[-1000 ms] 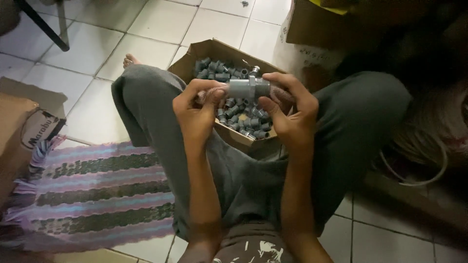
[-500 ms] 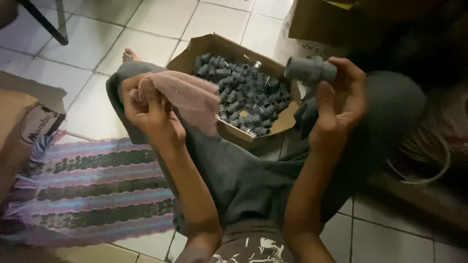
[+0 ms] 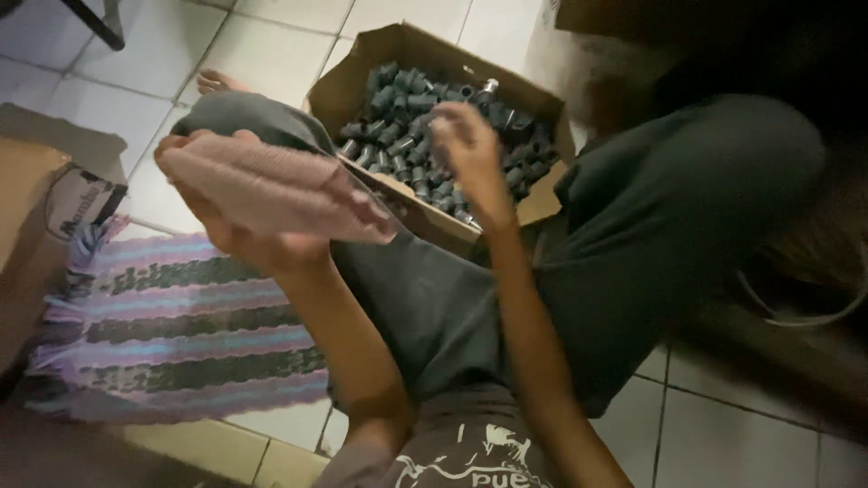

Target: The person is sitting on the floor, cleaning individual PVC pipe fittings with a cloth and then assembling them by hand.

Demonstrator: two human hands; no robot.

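The person sat on the tiled floor (image 3: 136,54) with knees up, a cardboard box (image 3: 362,77) wedged between the legs in the upper middle of the frame. It was heaped with small dark grey pipe fittings (image 3: 407,117), one with a shiny metal end near the far rim.

The left hand (image 3: 231,203), at centre left, held a pale pink cloth (image 3: 271,185) bunched in the palm, its fingers curled closed around it and one end of the cloth trailing toward the box. The right hand (image 3: 466,149) hung over the heap at the upper middle, blurred by motion; its fingers looked loosely bent above the fittings, but whether they had closed on one could not be told.

A striped woven mat (image 3: 172,325) lay at the lower left, and another cardboard box (image 3: 36,208) sat at the left edge.

The likely risks: the box was tilted against the leg with its near flap sagging, so a hurried dig into the heap might have spilled fittings onto the floor. The loose end of the cloth could also have snagged on the flap, and a blind grab might have lifted two fittings, one dropping.
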